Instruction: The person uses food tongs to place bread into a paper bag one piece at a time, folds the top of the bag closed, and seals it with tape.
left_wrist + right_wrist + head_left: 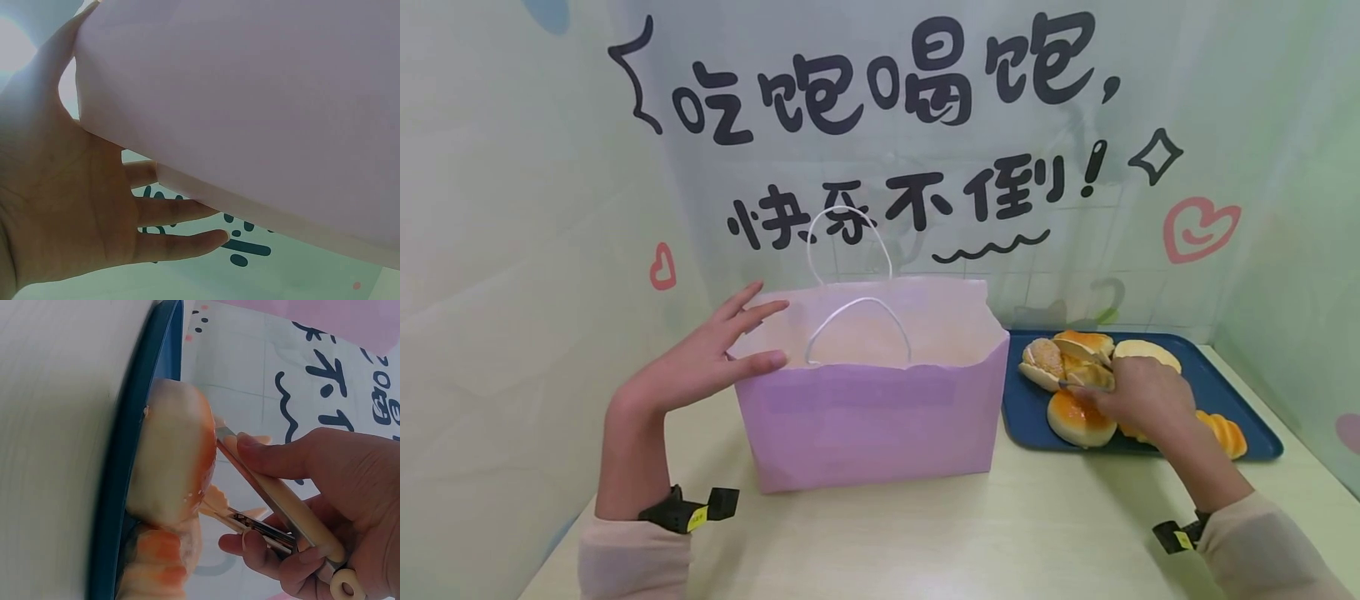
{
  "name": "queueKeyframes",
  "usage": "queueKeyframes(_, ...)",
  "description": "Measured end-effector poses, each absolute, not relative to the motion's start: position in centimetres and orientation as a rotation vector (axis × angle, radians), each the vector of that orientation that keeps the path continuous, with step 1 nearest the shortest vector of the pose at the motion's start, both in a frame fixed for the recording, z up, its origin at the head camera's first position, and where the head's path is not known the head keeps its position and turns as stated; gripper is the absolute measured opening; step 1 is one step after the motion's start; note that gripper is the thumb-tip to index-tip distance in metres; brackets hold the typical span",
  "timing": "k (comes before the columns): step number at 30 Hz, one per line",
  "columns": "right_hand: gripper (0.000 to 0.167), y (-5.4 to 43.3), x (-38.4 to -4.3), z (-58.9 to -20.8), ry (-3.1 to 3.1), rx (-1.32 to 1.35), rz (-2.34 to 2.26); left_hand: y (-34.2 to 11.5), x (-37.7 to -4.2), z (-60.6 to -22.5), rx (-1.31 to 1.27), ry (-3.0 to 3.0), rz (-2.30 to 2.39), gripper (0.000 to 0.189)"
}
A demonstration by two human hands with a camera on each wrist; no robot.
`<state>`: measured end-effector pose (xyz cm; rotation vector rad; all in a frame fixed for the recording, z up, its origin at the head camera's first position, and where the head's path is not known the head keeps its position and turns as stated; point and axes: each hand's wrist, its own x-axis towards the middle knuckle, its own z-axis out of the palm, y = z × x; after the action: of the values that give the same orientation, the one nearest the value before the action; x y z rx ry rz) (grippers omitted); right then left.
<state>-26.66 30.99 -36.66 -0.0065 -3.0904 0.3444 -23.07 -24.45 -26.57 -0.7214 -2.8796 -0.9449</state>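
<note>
Sleeves [1262,542]: pale, at the lower edge
Tongs [294,509]: gripped by the right hand [1150,396], tips among the breads [1081,419]; whether pinching one, unclear
Tray [1206,375]: blue, under the breads
Paper bag [872,433]: upright beside the tray; left hand [707,358] at its left edge, fingers extended

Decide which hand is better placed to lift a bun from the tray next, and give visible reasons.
Right, most likely: the right hand grips tongs over the tray, close to the buns. The left hand has no tool and is at the bag's end away from the tray.
</note>
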Motion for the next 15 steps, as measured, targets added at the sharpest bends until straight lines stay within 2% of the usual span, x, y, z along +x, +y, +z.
queueKeyframes(6, 0.07, 31.01, -26.5, -36.47, -3.055, 0.007, 0.347, -24.4, -23.01, -26.56, -0.722, -2.876, -0.949, 0.076)
queueKeyframes(15, 0.089, 30.54, -26.0, -35.67, -2.887, 0.064, 0.324, -24.33, -22.96, -26.48, -0.72, -2.878, -0.941, 0.076)
